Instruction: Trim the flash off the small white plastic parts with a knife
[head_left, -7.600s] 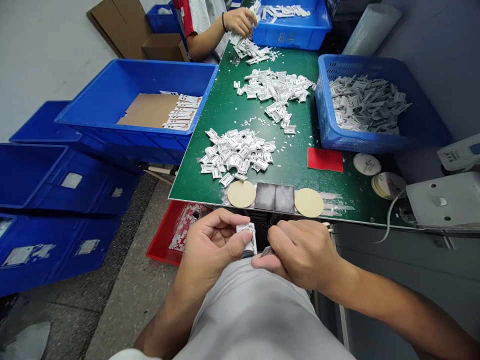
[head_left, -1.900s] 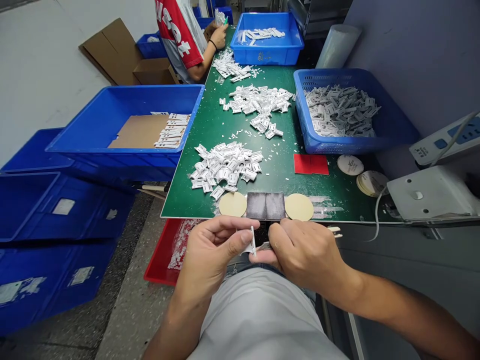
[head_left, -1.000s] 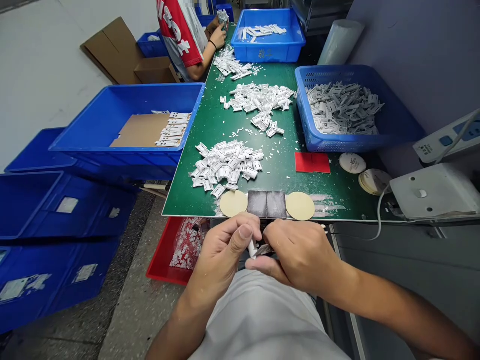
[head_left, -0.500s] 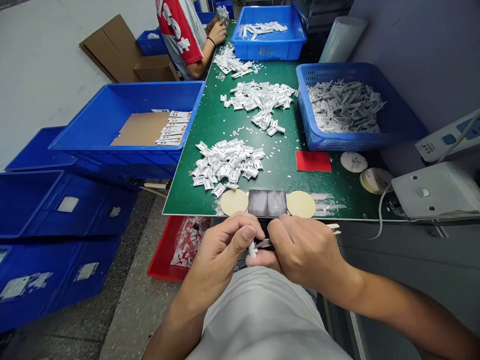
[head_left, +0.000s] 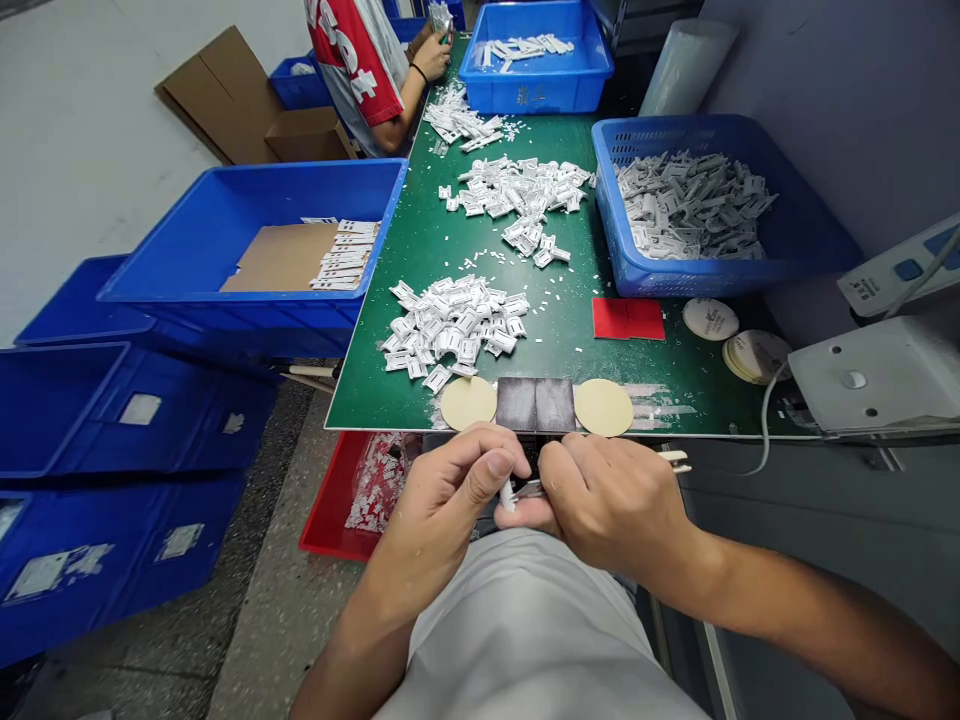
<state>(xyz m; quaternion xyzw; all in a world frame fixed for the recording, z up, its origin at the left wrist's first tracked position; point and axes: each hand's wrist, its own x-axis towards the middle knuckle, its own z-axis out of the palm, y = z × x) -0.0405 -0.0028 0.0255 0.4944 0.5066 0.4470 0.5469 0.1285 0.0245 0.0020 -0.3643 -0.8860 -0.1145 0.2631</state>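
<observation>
My left hand pinches a small white plastic part between thumb and fingers, just below the front edge of the green bench mat. My right hand grips a slim metal tool, whose tip meets the white part. Both hands are close together, and they hide most of the part. A thin white piece sticks out past my right hand, and I cannot tell whether it is held. A pile of loose white plastic parts lies on the mat beyond my hands.
Dark pads and tan discs lie at the mat's front edge. A blue basket of grey-white parts stands right, a blue crate left, and a red tray below. A co-worker in a red-and-white shirt sits at the far end.
My hands have drawn closer, and the white part now shows less, mostly hidden between them. The metal tool stays at it. The whole view has tilted slightly.
</observation>
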